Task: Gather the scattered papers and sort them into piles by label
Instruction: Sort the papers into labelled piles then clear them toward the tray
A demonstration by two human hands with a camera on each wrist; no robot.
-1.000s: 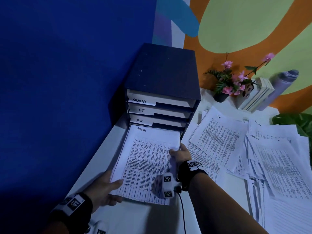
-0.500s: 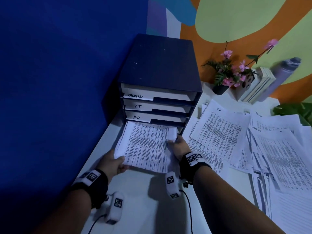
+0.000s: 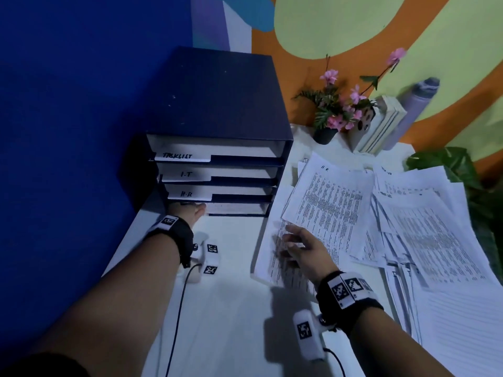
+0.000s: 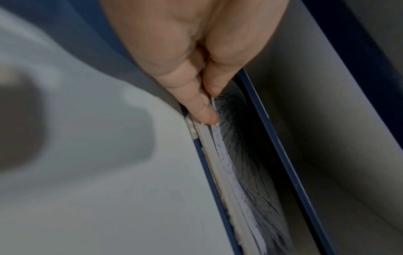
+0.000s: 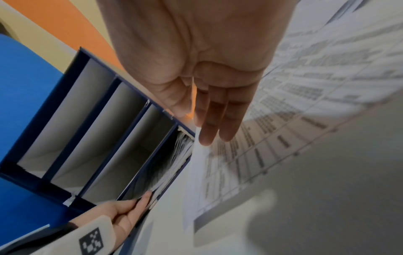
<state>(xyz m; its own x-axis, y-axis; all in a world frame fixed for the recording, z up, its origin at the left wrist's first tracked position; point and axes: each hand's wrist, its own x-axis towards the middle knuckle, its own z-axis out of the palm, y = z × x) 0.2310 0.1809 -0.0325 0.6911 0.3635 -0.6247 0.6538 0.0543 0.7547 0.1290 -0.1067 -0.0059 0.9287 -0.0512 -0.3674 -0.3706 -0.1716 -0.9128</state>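
While left hand [image 3: 187, 213] fingers press filed papers [image 4: 231, 172], right hand [image 3: 302, 247] hovers flat

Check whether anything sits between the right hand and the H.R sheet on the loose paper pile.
Nothing visible does. The right hand hovers open over the nearest sheets, with the H.R sheet lying uncovered just beyond its fingertips.

The left hand [image 3: 190, 213] reached forward, arm outstretched, fingers [image 4: 202, 110] straight and together. The right hand [image 3: 302, 246] hovered palm down, fingers [image 5: 218, 120] extended and relaxed.
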